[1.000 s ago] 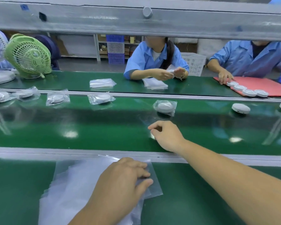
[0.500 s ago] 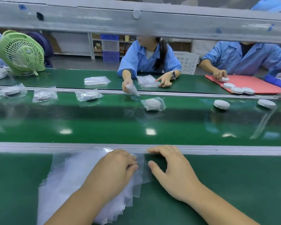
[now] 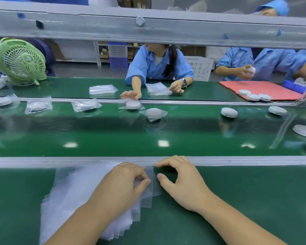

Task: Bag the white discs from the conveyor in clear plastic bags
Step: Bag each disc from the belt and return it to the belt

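right hand (image 3: 182,181): back from belt (image 3: 113,135), loosely curled, empty | left hand (image 3: 124,184): pinching top bag (image 3: 153,188) | discs (image 3: 229,112) ahead: unbagged

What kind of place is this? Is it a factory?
Most likely a factory packing line. A long green conveyor belt carries white discs and bagged discs, workers in blue coats sit along the far side, and a stack of clear bags lies ready in front.
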`<state>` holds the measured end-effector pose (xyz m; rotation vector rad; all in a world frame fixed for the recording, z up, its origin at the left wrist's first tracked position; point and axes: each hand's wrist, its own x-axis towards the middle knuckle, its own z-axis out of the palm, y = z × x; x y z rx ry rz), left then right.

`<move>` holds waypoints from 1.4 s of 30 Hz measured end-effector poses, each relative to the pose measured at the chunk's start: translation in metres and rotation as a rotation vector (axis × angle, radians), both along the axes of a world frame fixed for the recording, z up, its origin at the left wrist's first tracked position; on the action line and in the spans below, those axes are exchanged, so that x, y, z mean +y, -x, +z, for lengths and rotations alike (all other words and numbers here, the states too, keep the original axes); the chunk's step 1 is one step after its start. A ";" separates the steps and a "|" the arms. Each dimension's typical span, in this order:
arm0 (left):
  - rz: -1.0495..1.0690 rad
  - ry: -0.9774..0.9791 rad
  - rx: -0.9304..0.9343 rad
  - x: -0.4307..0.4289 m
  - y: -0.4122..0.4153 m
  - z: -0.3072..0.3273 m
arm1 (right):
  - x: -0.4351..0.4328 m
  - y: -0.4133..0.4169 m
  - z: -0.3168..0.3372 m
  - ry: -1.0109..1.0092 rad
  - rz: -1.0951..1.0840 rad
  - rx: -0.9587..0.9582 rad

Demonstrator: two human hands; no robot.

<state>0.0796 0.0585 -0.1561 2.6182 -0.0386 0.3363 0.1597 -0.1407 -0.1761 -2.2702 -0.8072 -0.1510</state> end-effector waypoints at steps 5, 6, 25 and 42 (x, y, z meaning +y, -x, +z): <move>0.002 0.013 0.024 -0.002 0.002 0.001 | -0.001 0.003 0.001 0.001 0.009 0.008; 0.005 0.006 0.028 -0.002 0.002 0.001 | -0.001 0.003 0.001 0.000 0.009 0.008; 0.014 -0.310 0.000 -0.013 0.002 -0.002 | 0.000 0.002 0.001 -0.022 0.006 0.018; 0.044 -0.318 0.026 -0.015 0.001 -0.003 | -0.001 0.001 0.001 -0.041 -0.016 0.039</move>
